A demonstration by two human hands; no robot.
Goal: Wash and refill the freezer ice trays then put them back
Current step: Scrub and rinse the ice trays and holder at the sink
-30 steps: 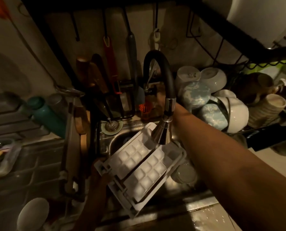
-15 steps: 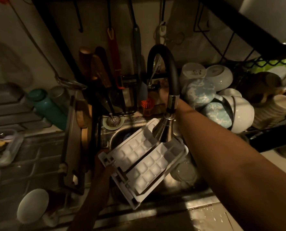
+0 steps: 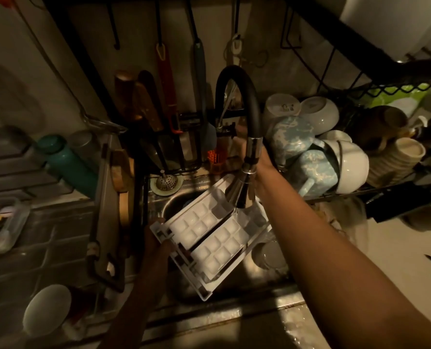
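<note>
Gripping the ice tray (image 3: 209, 238) at the corner farthest from the faucet (image 3: 250, 102), your left hand (image 3: 155, 239) has its fingers curled round the white frame's end. The grip is dim, so how each finger sits cannot be made out. The tray is a white frame with two rows of cube pockets, facing up. It tilts over the sink (image 3: 209, 316), its far end raised just under the faucet's chrome spray head (image 3: 239, 192) and its near end lower, toward you.

Your right hand (image 3: 261, 159) reaches behind the faucet's neck, at about the level where the black hose meets the chrome. The neck hides its fingers, so you cannot tell whether they are spread, curled, or holding anything.

Below the faucet and to its right, a clear glass (image 3: 268, 253) lies in the basin beside the tray's edge. Left of the faucet's base a metal strainer (image 3: 165, 182) sits on the sink's back ledge. Right of the faucet, blue-and-white mugs (image 3: 292, 139) and white bowls are stacked on the rack.
</note>
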